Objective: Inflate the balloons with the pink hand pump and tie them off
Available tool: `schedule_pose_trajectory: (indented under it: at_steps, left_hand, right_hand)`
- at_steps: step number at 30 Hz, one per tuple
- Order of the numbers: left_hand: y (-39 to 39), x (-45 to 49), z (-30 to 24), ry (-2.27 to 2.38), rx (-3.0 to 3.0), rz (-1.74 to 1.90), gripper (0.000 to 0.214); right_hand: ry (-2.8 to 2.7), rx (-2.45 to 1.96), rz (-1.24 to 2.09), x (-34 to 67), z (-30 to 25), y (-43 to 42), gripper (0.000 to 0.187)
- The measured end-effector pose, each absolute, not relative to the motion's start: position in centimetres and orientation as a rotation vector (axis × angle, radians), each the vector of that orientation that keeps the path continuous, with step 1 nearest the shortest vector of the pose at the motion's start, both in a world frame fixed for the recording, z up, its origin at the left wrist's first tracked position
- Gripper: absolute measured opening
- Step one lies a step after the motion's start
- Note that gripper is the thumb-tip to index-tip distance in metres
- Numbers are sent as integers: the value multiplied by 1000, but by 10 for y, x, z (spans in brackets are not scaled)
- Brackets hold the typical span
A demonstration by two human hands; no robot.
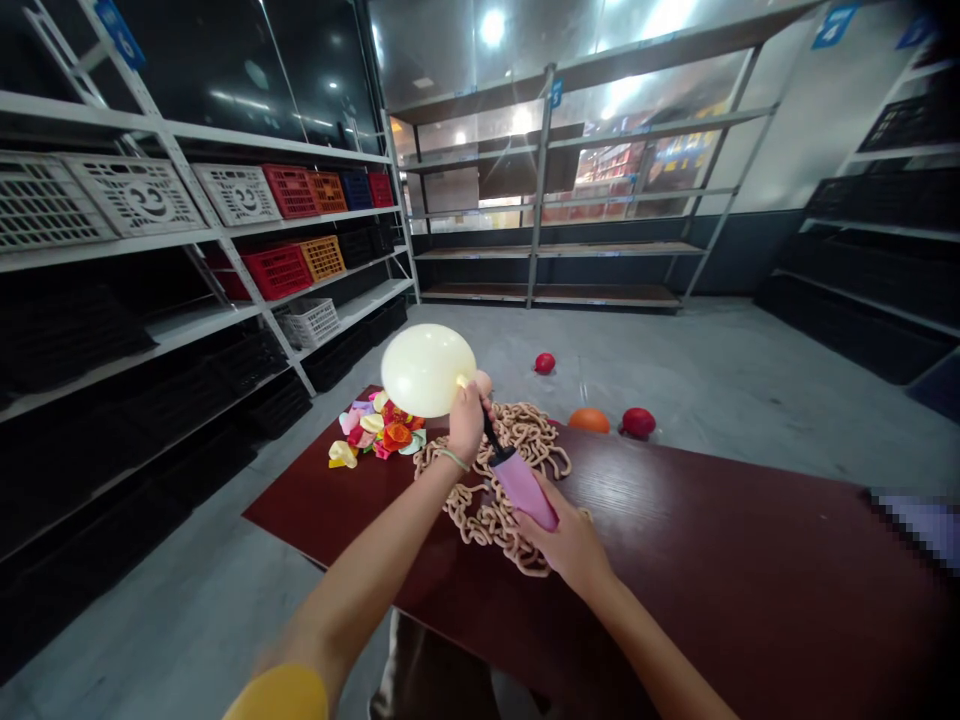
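My left hand (467, 420) is closed around the neck of a pale yellow balloon (426, 369), which is partly inflated and held above the table. The balloon's neck sits on the black nozzle of a pink hand pump (519, 485). My right hand (570, 545) grips the pump's lower end. Under both hands a tan knotted rope (525, 440) lies in a loose heap on the dark red table (712, 560).
A pile of several flat coloured balloons (375, 430) lies at the table's far left corner. An orange balloon (589, 420) and two red balloons (638, 422) rest on the grey floor beyond. Shelving with plastic crates (277, 270) lines the left wall.
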State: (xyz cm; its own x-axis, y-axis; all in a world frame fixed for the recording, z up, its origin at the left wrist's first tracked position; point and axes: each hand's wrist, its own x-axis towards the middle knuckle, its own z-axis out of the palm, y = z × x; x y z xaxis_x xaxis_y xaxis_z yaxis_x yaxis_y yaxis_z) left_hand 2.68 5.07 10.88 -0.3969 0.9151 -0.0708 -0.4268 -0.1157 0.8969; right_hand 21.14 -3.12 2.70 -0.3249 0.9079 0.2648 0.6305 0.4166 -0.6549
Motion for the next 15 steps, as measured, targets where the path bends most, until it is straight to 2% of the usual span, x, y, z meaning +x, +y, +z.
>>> schedule_pose_trajectory:
  at_steps: [5, 15]
  left_hand:
    - [45, 25, 102, 1131, 821, 1663, 36]
    - [79, -39, 161, 1227, 755, 1855, 29]
  right_hand:
    - [-2058, -1285, 658, 206, 34, -36, 58]
    - [-2056, -1184, 788, 203, 34, -42, 58]
